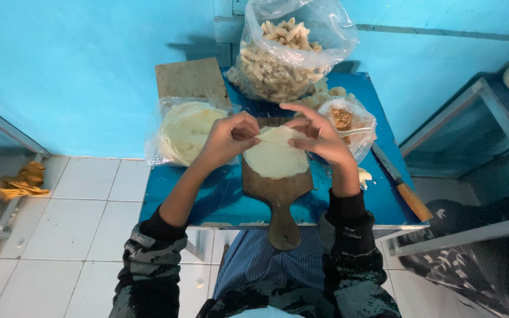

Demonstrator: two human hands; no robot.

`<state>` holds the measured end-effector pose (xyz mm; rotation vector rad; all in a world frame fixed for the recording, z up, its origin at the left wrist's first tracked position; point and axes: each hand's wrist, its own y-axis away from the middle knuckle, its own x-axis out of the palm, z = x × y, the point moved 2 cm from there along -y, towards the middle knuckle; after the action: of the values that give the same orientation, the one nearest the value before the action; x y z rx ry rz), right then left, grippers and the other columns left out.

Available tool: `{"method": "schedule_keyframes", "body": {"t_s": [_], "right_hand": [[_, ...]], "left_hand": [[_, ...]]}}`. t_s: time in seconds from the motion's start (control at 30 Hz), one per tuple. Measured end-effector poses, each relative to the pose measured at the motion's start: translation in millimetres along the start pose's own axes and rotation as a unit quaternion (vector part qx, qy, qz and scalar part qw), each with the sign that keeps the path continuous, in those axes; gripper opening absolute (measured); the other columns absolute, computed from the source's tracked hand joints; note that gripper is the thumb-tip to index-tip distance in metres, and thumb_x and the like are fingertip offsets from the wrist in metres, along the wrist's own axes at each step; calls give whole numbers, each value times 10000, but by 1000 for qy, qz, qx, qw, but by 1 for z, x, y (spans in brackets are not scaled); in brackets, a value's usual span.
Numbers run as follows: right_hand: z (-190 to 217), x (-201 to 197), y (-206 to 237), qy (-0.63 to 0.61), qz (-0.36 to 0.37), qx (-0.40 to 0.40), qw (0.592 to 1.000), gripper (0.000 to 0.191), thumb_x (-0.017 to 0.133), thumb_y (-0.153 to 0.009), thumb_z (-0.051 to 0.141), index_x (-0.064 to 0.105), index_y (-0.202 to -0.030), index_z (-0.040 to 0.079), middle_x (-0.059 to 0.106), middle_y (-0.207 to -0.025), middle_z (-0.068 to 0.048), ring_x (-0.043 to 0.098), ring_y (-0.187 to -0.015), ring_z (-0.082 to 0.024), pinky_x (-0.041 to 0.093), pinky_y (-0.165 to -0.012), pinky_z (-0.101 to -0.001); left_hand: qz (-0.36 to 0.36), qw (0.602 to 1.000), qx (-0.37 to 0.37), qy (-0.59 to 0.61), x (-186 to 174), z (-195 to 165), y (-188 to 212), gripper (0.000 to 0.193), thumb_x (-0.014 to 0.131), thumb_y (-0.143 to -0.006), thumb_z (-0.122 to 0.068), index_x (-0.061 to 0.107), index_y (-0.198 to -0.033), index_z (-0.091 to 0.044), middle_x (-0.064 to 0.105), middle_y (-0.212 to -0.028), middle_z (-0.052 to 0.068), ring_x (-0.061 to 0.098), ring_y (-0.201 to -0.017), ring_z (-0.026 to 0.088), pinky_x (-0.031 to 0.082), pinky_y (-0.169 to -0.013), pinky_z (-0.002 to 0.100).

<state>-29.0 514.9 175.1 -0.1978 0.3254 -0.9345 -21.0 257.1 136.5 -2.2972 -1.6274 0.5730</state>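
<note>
The wrapper (pixel 275 158), a pale round sheet of dough, is lying flat on the wide end of a wooden paddle board (pixel 278 191) in the middle of the blue table (pixel 207 200), its far edge being lifted and folded. Both hands are meeting over that far edge: the left hand (pixel 228 138) is pinching the fold with closed fingers, and the right hand (pixel 319 138) is curling its fingers around the other side, gripping the same edge. Forearms are angling inward, wrists raised, sleeves pushed back. A bag of stacked wrappers (pixel 184 129) is sitting just left of the board, within easy reach. A bag of brown filling (pixel 349 123) is lying just right. A large bag of finished rolls (pixel 284 53) is standing at the far side. A knife (pixel 405 188) is resting along the right edge.
</note>
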Motion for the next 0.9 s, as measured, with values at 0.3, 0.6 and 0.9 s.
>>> {"method": "schedule_keyframes", "body": {"t_s": [0.3, 0.6, 0.9], "right_hand": [[-7, -13, 5, -13, -16, 11, 1000, 684, 733, -865, -98, 539, -1497, 78, 720, -1047, -28, 666, -894, -84, 541, -715, -238], [-77, -13, -18, 312, -95, 50, 944, 587, 750, -752, -41, 622, -1307, 101, 723, -821, -86, 719, -758, -170, 560, -666, -319], [-88, -21, -19, 355, -176, -19, 918, 510, 710, -771, -46, 649, -1259, 91, 741, -830, -93, 747, -763, -222, 585, -695, -348]], "left_hand": [[21, 999, 22, 40, 4, -1, -1, 328, 730, -884, 37, 642, -1188, -51, 700, -1055, 20, 675, -880, 69, 543, -736, 244], [-46, 966, 74, -243, 30, 48, -18, 449, 651, -799, 55, 535, -1222, -41, 710, -1002, 186, 708, -908, 370, 542, -750, 454], [-87, 956, 57, -276, 33, 44, -20, 441, 602, -876, 40, 511, -1298, -48, 691, -906, 168, 670, -912, 406, 514, -773, 505]]}}
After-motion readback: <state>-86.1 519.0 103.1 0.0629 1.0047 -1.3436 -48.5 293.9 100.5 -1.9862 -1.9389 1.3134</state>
